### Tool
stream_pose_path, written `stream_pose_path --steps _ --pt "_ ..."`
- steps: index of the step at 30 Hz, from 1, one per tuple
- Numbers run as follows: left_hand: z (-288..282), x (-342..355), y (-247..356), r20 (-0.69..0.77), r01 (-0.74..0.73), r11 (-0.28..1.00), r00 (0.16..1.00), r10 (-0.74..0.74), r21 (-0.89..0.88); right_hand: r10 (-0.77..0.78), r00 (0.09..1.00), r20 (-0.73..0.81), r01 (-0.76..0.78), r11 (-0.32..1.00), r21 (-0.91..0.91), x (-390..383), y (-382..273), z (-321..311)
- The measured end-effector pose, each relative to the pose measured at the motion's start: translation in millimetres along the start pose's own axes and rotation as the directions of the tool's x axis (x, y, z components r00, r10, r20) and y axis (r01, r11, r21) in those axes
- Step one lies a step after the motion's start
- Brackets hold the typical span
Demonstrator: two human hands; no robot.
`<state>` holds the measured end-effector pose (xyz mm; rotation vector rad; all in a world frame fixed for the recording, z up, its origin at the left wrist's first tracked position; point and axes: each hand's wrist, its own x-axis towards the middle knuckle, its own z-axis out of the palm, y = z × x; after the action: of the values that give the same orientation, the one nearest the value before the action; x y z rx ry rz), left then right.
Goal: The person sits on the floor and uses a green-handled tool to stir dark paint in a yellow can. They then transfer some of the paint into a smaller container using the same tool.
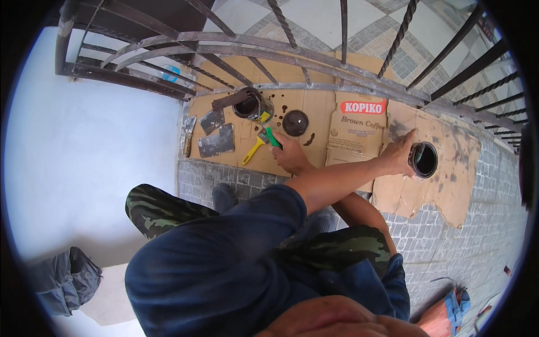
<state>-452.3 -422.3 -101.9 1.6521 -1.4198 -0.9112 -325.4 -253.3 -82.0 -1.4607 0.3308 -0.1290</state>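
Observation:
My forearms cross, the left one over the right. My left hand (397,156), off to the right, is closed on the side of a small open can (425,160), dark inside. My right hand (293,156) grips a green-handled tool (273,137) whose working end I cannot make out. Close beside it lies a yellow-handled tool (253,151). Behind them stands a larger open can (263,108) with dark drips, a dark-coated stick or brush (227,100) across its rim. A round lid (295,123) with dark liquid on it lies to its right.
Flattened cardboard (348,143), spotted with dark paint, covers the paving (449,230). Two stained flat pieces (217,141) lie at its left. An iron railing (314,62) arches over the far side. A white wall (95,151) stands left; bags (446,314) lie at the lower right.

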Motion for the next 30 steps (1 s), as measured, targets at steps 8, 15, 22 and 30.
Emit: stream_pose_path --steps 8,15,22,30 --pt "19 10 1 -0.039 -0.113 0.993 0.993 0.112 -0.030 0.069 0.997 0.033 -0.073 0.986 0.149 -1 -11 -1" --pt "7 1 6 -0.167 -0.155 0.970 0.978 0.124 -0.185 0.028 0.999 0.018 -0.031 0.989 0.146 1 5 -2" --pt "-54 -23 1 -0.276 -0.210 0.972 0.945 0.176 -0.101 -0.032 0.999 -0.022 0.033 0.996 0.088 -3 10 1" --pt "-146 -79 -29 -0.407 -0.029 0.956 0.908 -0.097 -0.293 -0.298 0.952 -0.076 0.296 0.955 -0.030 7 39 5"
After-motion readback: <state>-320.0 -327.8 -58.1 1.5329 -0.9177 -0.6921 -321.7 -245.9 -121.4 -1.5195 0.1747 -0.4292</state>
